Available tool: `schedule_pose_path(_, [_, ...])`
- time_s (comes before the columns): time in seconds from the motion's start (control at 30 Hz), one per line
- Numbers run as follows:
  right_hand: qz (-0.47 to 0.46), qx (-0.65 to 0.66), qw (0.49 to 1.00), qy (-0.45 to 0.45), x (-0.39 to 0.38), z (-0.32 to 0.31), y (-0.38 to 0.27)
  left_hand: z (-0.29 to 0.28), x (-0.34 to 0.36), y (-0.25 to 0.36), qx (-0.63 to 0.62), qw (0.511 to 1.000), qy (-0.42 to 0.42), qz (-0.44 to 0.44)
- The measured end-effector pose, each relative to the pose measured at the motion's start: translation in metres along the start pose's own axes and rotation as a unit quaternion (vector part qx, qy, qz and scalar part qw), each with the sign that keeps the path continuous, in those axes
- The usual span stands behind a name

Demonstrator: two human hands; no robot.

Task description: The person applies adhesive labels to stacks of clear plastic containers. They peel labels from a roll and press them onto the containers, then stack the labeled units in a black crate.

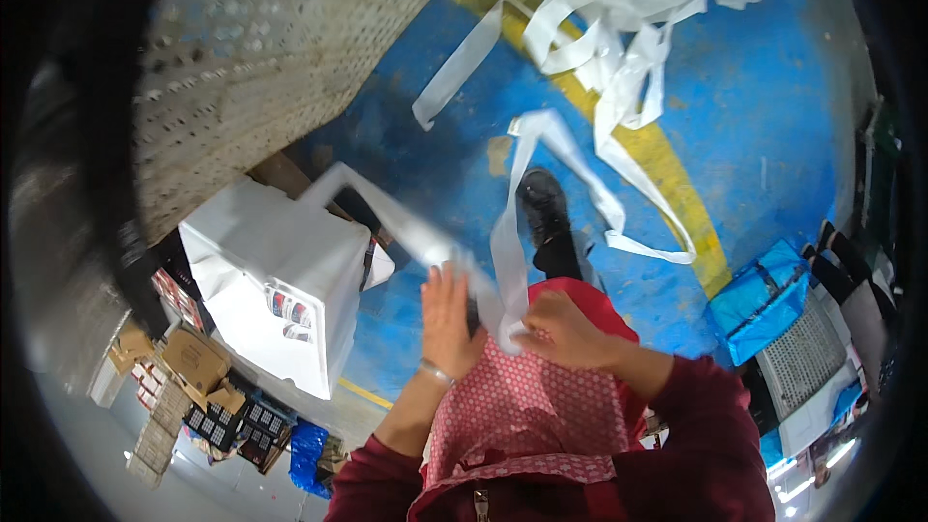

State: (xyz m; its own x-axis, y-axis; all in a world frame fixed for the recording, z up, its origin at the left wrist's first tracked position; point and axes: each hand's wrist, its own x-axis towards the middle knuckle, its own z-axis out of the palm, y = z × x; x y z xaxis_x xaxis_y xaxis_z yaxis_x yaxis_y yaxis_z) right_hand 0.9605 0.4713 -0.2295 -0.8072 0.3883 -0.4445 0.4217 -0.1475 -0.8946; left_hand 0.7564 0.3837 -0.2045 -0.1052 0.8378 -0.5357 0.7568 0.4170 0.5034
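Observation:
A long white strip (507, 246) of thin, soft-looking material runs down to my lap, over a pink patterned apron (532, 396). My right hand (565, 333) is closed, its fingers pinching the strip near its lower bend. Beside it on the left, my left hand (447, 324) has its fingers stretched out, close against another stretch of the strip that is smeared by motion. That stretch slants up leftward toward a white box-shaped block (280, 280). Whether my left fingertips press on the strip is hard to see.
A big heap of white strips (599, 0) lies on the blue floor (773, 116), across a yellow line (691, 193). A perforated, dirty pale panel (271, 58) stands at the upper left. Cardboard boxes (193, 362) are at lower left, a blue bag (764, 304) at right.

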Motion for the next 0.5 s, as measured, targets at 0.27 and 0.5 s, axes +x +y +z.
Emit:
schedule_pose_path(0.27, [0.163,0.308,0.928,0.129,-0.17,-0.159,-0.218,-0.084,-0.041,0.122,-0.1,0.975,-0.192,0.048])
schedule_pose_path(0.5, [0.114,0.283,0.941,0.144,-0.222,-0.222,-0.356,-0.164,-0.03,0.253,-0.066,0.961,0.073,0.26])
